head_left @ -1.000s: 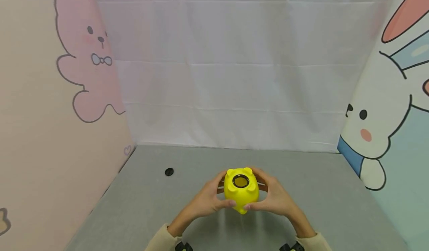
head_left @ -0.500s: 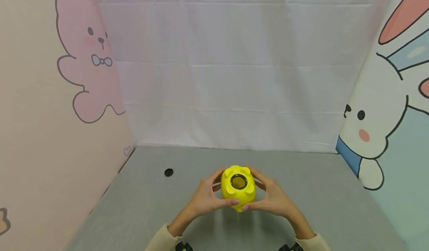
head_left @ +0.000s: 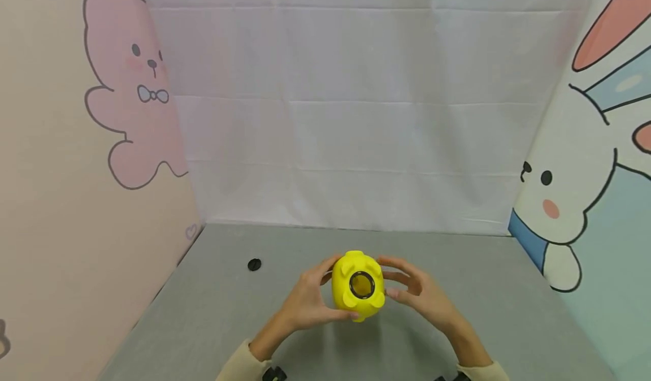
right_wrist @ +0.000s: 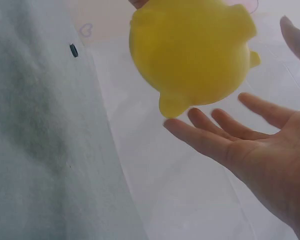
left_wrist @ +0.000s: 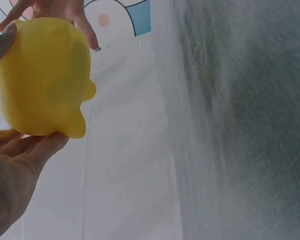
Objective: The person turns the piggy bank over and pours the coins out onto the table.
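Note:
My left hand (head_left: 309, 303) grips a yellow piggy bank (head_left: 341, 291) above the table, thumb on the near side and fingers round the far side. The bank's underside, with stubby feet and a round black-rimmed hole (head_left: 362, 285), faces the head camera. In the left wrist view its smooth yellow body (left_wrist: 42, 75) rests between thumb and fingertips. My right hand (head_left: 426, 297) is spread just right of the bank. The right wrist view shows its fingers (right_wrist: 200, 137) extended close to the bank; whether a fingertip still touches is unclear.
A small black round cap (head_left: 254, 264) lies on the grey tabletop (head_left: 229, 313), left of the hands. Behind the table hangs a white cloth (head_left: 325, 115). Walls with cartoon animals stand on both sides.
My right hand has loosened from the piggy bank and shifted slightly right, its thumb off the near side. The bank has moved a little left and turned in my left hand.

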Motion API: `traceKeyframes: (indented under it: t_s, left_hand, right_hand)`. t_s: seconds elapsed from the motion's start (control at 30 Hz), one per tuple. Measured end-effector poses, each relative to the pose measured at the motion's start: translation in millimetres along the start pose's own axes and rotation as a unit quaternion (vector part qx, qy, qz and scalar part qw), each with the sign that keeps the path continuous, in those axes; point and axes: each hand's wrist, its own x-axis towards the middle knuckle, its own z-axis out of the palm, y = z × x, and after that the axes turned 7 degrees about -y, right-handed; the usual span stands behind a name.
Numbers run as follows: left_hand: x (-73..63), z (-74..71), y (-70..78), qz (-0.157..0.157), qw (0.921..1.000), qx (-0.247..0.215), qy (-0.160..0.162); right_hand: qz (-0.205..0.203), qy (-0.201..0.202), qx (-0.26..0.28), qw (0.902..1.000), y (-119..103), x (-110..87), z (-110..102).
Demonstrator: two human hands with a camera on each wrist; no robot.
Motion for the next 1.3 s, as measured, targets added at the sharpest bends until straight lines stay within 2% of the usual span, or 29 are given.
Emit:
traceKeyframes:
  t_s: [0.17, 0.27, 0.37, 0.47, 0.57, 0.67, 0.8, 0.87, 0.93, 0.97, 1.0, 1.07, 1.13, 1.2, 1.3]
  left_hand:
    - [-2.2, -1.4, 0.7, 0.06, 0.9953, 0.075, -0.012]
    - [-0.9, -1.2, 0.4, 0.094, 0.9906, 0.099, -0.013]
    - [0.5, -0.1, -0.7, 0.116, 0.9868, 0.112, -0.012]
    - [0.6, 2.0, -1.3, 0.124, 0.9846, 0.123, -0.012]
    - [0.4, 4.3, -0.7, 0.109, 0.9858, 0.127, -0.01]
    - [0.3, 6.1, 0.6, 0.081, 0.9877, 0.133, -0.008]
    - [0.5, 9.2, 2.2, 0.045, 0.9919, 0.116, -0.024]
    - [-0.4, 10.7, 3.0, 0.016, 0.9954, 0.083, -0.045]
    - [-1.5, 11.5, 3.8, -0.026, 0.9971, 0.016, -0.069]
    - [-2.1, 11.3, 4.0, -0.052, 0.9949, -0.031, -0.081]
    - [-2.6, 10.8, 4.2, -0.081, 0.9891, -0.084, -0.09]
    - [-2.8, 8.8, 4.0, -0.135, 0.9714, -0.17, -0.097]
    - [-1.6, 7.0, 3.5, -0.177, 0.945, -0.258, -0.094]
    - [0.5, 5.8, 2.6, -0.203, 0.9218, -0.318, -0.09]
    - [4.0, 7.1, -0.1, -0.213, 0.8996, -0.37, -0.09]
  right_hand:
    - [0.094, -0.023, 0.057, 0.9937, -1.7, -1.1, 0.3]
    - [0.129, -0.042, 0.083, 0.9872, -0.5, 0.9, 0.5]
    - [0.145, -0.048, 0.089, 0.9842, 1.4, 3.2, 0.8]
    - [0.138, -0.044, 0.085, 0.9858, 3.1, 4.2, -0.1]
    - [0.114, -0.036, 0.073, 0.9901, 3.9, 5.3, -1.2]
    - [0.082, -0.032, 0.06, 0.9944, 4.6, 7.5, -1.7]
    - [0.062, -0.022, 0.039, 0.9971, 6.5, 8.5, -0.7]
    - [0.066, -0.016, 0.034, 0.9971, 7.4, 8.3, 0.4]
    - [0.069, -0.011, 0.028, 0.9972, 8.0, 8.1, 1.4]
    - [0.069, -0.008, 0.028, 0.9972, 8.2, 8.0, 1.6]
    - [0.068, -0.005, 0.027, 0.9973, 8.2, 8.0, 1.9]
    - [0.063, 0.0, 0.025, 0.9977, 8.1, 7.9, 2.0]
    - [0.057, 0.008, 0.023, 0.9981, 7.6, 7.6, 2.2]
    - [0.053, 0.016, 0.022, 0.9982, 7.3, 7.4, 2.6]
    - [0.052, 0.029, 0.011, 0.9981, 7.3, 7.4, 3.9]
